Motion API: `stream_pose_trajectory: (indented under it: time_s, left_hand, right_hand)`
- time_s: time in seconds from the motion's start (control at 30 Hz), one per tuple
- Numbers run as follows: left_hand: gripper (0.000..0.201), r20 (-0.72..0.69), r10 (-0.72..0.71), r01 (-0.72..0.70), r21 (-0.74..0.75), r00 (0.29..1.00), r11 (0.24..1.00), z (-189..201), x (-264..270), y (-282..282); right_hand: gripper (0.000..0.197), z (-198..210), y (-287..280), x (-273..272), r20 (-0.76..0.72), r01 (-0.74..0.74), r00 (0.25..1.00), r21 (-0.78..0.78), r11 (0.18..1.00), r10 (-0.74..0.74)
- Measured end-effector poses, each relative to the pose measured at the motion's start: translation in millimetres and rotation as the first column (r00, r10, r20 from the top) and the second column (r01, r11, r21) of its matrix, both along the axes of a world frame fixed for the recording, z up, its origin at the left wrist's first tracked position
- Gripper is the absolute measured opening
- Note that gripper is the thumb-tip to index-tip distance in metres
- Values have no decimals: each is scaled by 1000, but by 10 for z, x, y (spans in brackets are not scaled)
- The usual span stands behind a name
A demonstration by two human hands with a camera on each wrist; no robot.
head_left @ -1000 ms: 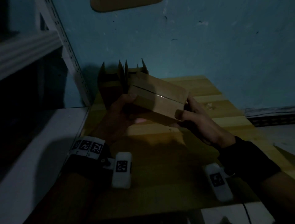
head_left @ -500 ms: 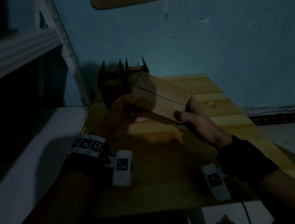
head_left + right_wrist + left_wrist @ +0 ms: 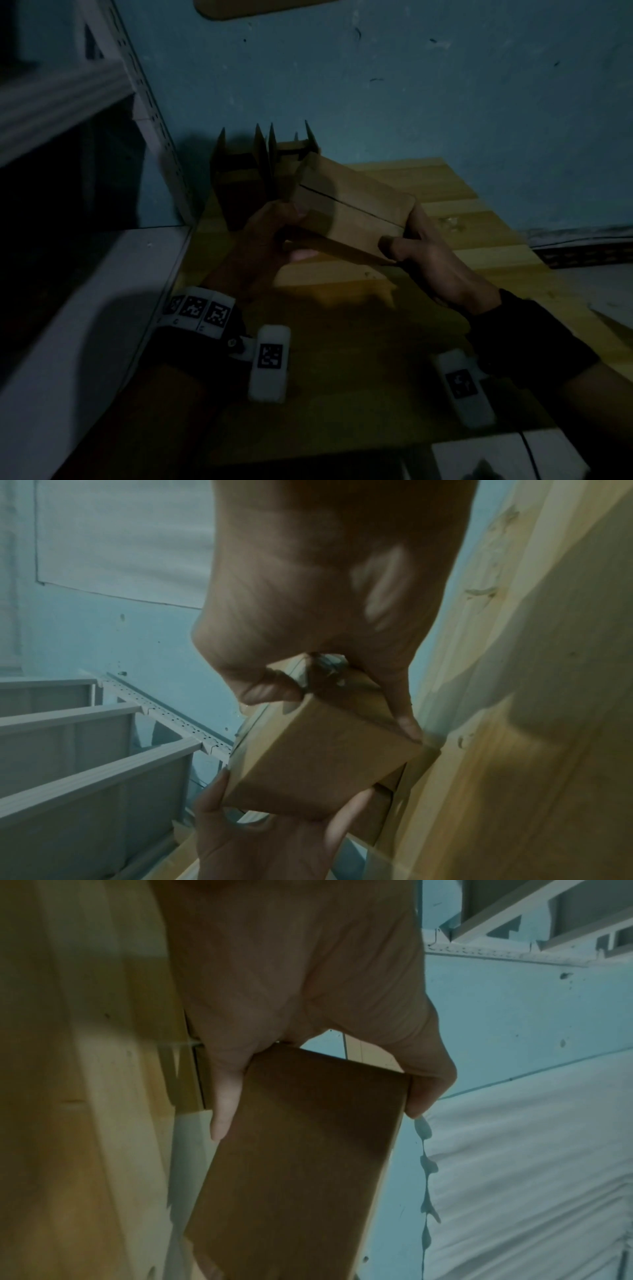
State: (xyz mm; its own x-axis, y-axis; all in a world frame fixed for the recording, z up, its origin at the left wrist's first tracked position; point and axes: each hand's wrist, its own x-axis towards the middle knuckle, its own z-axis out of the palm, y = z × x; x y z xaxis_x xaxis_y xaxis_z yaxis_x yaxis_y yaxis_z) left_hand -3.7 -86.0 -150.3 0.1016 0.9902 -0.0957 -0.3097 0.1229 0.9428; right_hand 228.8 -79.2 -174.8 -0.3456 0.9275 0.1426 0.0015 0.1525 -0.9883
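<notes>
gripping cardboard box (image 3: 349, 209) ends, both hands (image 3: 260, 243) curled.

The light is dim; a teal wall (image 3: 411, 85) stands beyond the left grip (image 3: 260, 246), white shelving (image 3: 61, 92) to its left, a wooden counter (image 3: 462, 219) beneath.

A pale wooden plank table (image 3: 445, 192) stood against a scuffed teal painted wall (image 3: 411, 85), and at its far left corner sat two open brown cardboard boxes (image 3: 236, 181), side by side, flaps upright. Left of the table rose a white metal shelving rack (image 3: 150, 113) with a perforated post and a flat white shelf board (image 3: 85, 308) lower down, and a rounded tan wooden panel (image 3: 257, 7) hung on the wall above.
</notes>
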Motion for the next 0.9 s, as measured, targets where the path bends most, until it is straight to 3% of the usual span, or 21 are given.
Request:
stream_pose_trajectory:
  time_s: [0.03, 0.1, 0.13, 0.2, 0.3, 0.47, 0.6, 0.9]
  left_hand:
    - [42, -33, -9, 10, 30, 999, 1000, -21, 0, -2]
    - [100, -28, -13, 15, 56, 1000, 998, -18, 35, -32]
    - [104, -7, -9, 9, 58, 1000, 998, -29, 43, -29]
    - [82, 4, 1, -1, 53, 1000, 999, -36, 47, -36]
    - [94, 23, -13, 12, 39, 1000, 999, -73, 26, -21]
    - [97, 170, -87, 80, 42, 982, 996, -70, -81, 12]
    - [96, 196, -121, 106, 83, 973, 991, -34, -109, -11]
    - [93, 212, -124, 101, 117, 969, 988, 9, -97, -63]
  right_hand:
    - [76, -1, 6, -11, -4, 22, 1000, -3, 1000, -22]
    - [78, 3, 13, -34, -21, 51, 998, -12, 999, -51]
    - [79, 7, 16, -40, -29, 53, 998, -19, 998, -54]
    - [77, 26, 17, -32, -34, 43, 998, -30, 999, -44]
    - [73, 43, 18, 11, -31, -6, 1000, -18, 1000, 5]
    - [82, 124, -19, 110, -161, -130, 979, -9, 992, 127]
    - [80, 141, -13, 134, -201, -168, 964, 36, 985, 172]
    - [78, 87, 30, 170, -133, -149, 977, 133, 980, 166]
